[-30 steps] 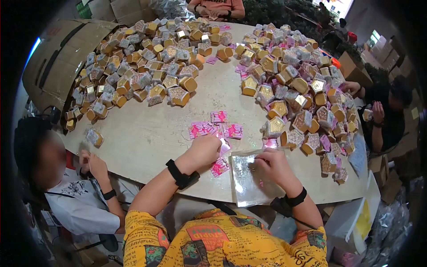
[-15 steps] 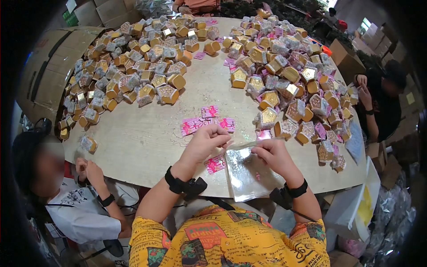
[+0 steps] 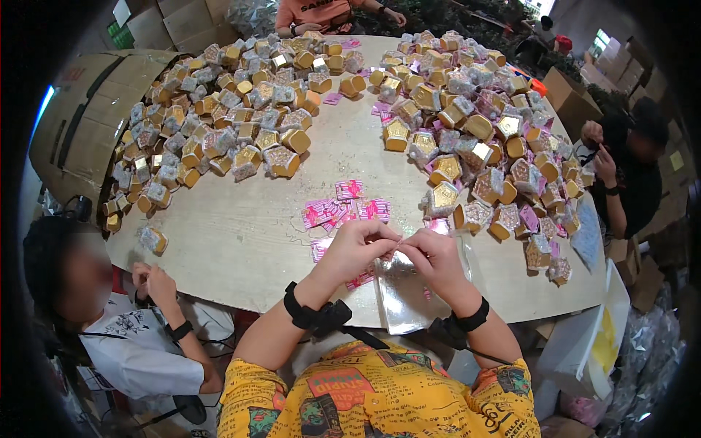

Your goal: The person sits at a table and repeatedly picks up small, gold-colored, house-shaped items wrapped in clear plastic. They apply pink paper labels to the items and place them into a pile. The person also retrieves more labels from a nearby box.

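Note:
My left hand and my right hand meet fingertip to fingertip over the near edge of a pale round table. Together they pinch something small and thin that I cannot make out. Under them lies a stack of clear shiny plastic bags. Just beyond my fingers sits a small pile of pink sachets. Both wrists wear black bands.
Heaps of gold hexagonal boxes, many wrapped in clear film, cover the table's left and right. A seated person works at my left, another at the right, a third at the far side. Cardboard cartons stand left.
My left hand left the pink sachets and came toward my right hand; both lifted off the plastic bags and now pinch together above them.

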A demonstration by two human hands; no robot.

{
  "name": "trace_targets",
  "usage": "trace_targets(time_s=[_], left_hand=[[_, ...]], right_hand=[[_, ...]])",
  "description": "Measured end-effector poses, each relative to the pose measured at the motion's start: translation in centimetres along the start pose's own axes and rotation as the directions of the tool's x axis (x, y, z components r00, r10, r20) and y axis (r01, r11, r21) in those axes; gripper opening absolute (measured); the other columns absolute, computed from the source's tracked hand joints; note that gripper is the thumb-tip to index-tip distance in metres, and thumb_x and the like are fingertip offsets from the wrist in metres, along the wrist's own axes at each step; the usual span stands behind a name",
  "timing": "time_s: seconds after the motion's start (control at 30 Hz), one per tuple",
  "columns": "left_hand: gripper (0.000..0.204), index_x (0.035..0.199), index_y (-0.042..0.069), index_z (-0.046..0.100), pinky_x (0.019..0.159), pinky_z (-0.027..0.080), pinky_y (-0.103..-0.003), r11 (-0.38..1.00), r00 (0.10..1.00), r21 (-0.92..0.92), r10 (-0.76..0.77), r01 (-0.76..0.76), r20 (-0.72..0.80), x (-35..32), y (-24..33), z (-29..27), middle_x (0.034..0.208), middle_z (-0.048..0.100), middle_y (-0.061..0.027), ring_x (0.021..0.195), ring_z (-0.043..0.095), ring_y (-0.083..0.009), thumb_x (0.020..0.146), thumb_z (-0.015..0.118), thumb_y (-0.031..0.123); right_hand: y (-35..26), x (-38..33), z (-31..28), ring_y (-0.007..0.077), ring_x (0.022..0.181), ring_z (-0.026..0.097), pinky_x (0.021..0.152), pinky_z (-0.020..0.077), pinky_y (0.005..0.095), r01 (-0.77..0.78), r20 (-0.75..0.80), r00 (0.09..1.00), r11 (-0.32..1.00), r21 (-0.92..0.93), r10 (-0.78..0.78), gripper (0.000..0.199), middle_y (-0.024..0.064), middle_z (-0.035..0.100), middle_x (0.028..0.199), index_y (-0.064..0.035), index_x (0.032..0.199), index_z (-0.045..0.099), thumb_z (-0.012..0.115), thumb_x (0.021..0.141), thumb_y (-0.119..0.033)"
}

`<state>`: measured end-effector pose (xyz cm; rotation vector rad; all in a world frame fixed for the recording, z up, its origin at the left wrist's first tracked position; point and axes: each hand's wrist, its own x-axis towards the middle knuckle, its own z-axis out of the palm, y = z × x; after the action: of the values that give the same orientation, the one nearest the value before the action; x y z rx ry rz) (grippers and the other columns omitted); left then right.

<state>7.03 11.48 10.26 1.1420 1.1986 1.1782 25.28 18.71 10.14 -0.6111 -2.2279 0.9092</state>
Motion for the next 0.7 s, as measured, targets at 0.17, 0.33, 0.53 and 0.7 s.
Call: trace_targets(time_s=[0.17, 0.33, 0.53, 0.7], left_hand=[[0.009, 0.090, -0.001, 0.068, 0.065, 0.050, -0.024, 0.961, 0.982, 0.262, 0.130, -0.091, -0.138, -0.5, 1.2, 1.0, 0.083, 0.066, -0.0048, 0.073, 0.061, -0.0098, 0.083, 0.064, 0.001], [0.008, 0.087, 0.001, 0.068, 0.064, 0.049, -0.029, 0.779, 0.924, 0.581, 0.365, -0.235, -0.117, -0.7, 1.6, 1.6, 0.081, 0.061, -0.0089, 0.074, 0.061, -0.0196, 0.079, 0.067, 0.002], [0.011, 0.086, 0.003, 0.066, 0.064, 0.046, -0.036, 0.503, 0.831, 0.769, 0.552, -0.394, 0.064, -1.1, 2.9, 2.0, 0.078, 0.055, -0.0115, 0.073, 0.057, -0.0285, 0.076, 0.066, 0.000], [0.016, 0.093, 0.004, 0.064, 0.067, 0.047, -0.037, 0.566, 0.864, 0.721, 0.496, -0.399, 0.089, -1.5, 3.1, 2.1, 0.081, 0.055, -0.0115, 0.078, 0.057, -0.0282, 0.077, 0.065, 0.000]], right_hand=[[0.1, -0.3, -0.1, 0.0135, 0.064, 0.060, 0.057, 0.0472, 0.0259, -0.190, 0.028, 0.981, 0.932, 0.309, 0.191, 0.008, 0.0074, 0.062, 0.077, 0.0010, 0.081, 0.065, 0.068, 0.082, -0.006], [0.8, -0.4, 0.5, 0.0087, 0.069, 0.061, 0.058, 0.0498, 0.0204, -0.187, -0.039, 0.967, 0.810, 0.556, 0.250, 0.003, 0.0097, 0.061, 0.104, 0.0011, 0.085, 0.062, 0.065, 0.083, 0.000], [0.9, -0.7, -0.1, 0.0133, 0.065, 0.065, 0.056, 0.0526, 0.0225, -0.407, 0.243, 0.875, 0.366, 0.837, 0.418, 0.006, 0.0138, 0.066, 0.095, 0.0002, 0.089, 0.058, 0.062, 0.088, -0.004], [1.3, -0.8, 0.1, 0.0137, 0.062, 0.064, 0.054, 0.0521, 0.0233, -0.464, 0.360, 0.818, 0.143, 0.874, 0.449, 0.007, 0.0093, 0.066, 0.077, -0.0003, 0.089, 0.059, 0.062, 0.089, -0.007]])
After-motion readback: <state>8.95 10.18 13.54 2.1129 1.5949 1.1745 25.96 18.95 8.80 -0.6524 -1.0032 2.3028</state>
